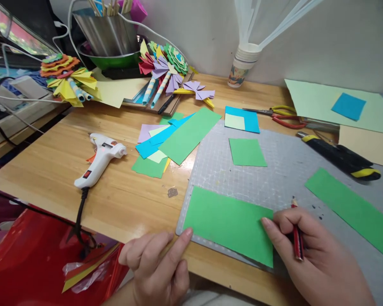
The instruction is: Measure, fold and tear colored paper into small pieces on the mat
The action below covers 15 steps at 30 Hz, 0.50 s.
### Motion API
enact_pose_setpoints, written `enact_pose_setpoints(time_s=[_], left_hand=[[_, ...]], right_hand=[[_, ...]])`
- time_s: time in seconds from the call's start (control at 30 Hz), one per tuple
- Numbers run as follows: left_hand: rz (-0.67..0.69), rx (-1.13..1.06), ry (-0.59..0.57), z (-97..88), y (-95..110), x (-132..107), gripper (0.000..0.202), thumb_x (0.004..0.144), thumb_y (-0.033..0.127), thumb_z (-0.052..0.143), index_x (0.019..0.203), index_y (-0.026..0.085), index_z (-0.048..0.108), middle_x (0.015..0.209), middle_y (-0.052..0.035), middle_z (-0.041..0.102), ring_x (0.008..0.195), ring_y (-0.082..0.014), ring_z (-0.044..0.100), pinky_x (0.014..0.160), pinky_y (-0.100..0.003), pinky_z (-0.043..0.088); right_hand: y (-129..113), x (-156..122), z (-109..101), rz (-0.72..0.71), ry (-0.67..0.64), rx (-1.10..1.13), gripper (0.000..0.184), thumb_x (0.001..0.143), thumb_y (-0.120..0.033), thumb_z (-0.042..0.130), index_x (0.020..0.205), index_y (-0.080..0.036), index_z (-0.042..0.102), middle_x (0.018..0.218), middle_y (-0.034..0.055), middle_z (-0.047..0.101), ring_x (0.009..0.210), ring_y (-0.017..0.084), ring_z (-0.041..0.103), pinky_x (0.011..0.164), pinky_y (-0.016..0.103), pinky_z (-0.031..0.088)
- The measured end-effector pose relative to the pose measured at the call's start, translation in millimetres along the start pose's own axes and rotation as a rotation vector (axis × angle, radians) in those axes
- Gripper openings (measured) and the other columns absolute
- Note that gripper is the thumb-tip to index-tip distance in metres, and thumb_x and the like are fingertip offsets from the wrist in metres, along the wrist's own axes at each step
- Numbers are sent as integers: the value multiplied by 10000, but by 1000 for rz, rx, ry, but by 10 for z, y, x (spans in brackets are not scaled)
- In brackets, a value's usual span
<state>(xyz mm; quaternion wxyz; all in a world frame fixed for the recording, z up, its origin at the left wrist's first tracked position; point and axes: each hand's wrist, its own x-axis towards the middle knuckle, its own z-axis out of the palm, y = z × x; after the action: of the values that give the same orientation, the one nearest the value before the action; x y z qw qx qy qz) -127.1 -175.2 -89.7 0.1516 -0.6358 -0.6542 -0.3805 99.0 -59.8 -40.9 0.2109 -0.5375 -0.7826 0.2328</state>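
Note:
A green paper rectangle (pixel 230 223) lies flat along the front left edge of the grey cutting mat (pixel 207 170). My left hand (pixel 159 263) holds nothing; its index fingertip rests at the paper's lower left corner, the other fingers partly bent. At the paper's right edge is my right hand (pixel 315 250), with a red and black pencil (pixel 297 242) tucked among its fingers, sharpened tip pointing away from me. The thumb and forefinger of that hand meet the paper's edge. A smaller green square (pixel 247 152) and a long green strip (pixel 354 212) also lie on the mat.
A white hot glue gun (pixel 100 161) lies on the table to the left, its cord hanging off the front. Coloured paper pieces (pixel 191 136) overlap in the middle. Pliers (pixel 284 114) and a black-yellow cutter (pixel 341 157) sit right. Paper flowers (pixel 162 68) and stacked cups (pixel 242 63) stand behind.

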Motion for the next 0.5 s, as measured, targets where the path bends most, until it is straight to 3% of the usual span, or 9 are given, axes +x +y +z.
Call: enact_pose_setpoints(time_s=[0.5], left_hand=[[9,-3,-20,18,-7,-26,355,821,205,485,1103,272,689,876,-46,578,763,-165,507,699,-359,318]], right_hand=[[-9,31,28,-19,-4,-13,294,888,-410,514,690,-262,355,544,-62,387,465,131,414,428,236,379]])
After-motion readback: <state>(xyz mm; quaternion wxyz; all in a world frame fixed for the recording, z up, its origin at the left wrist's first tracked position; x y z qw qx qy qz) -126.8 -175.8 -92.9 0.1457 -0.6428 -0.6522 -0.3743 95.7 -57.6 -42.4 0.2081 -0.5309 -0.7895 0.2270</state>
